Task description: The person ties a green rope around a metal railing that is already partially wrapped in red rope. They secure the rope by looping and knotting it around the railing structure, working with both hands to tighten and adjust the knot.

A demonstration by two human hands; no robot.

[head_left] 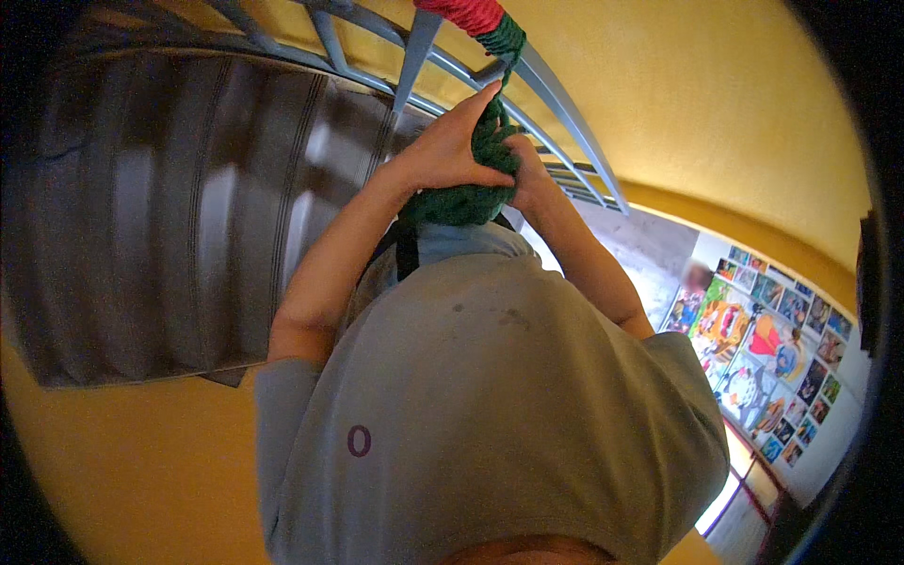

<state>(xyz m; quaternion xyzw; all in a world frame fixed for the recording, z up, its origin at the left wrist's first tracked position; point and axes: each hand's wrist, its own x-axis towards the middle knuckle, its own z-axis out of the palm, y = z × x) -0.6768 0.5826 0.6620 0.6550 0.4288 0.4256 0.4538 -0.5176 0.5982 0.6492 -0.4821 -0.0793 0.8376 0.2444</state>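
A thick bundle of dark green yarn (460, 205) hangs in front of my body, between both hands. My left hand (443, 151) grips it from the left, with thumb and forefinger spread around the strands. From the other side my right hand (529, 174) closes on the same bundle, its fingers partly hidden by the yarn. A green strand runs up from the bundle to green yarn wraps (505, 40) on the grey metal handrail (565, 105). Beside these wraps, red yarn (463, 13) is wound tightly around the same rail.
Dark stairs (169, 217) fill the left side. Grey railing bars (325, 38) curve across the top, close to my hands. A yellow wall (697, 104) stands beyond the rail. At the lower right is a board of colourful pictures (782, 348), with a blurred person (695, 282) near it.
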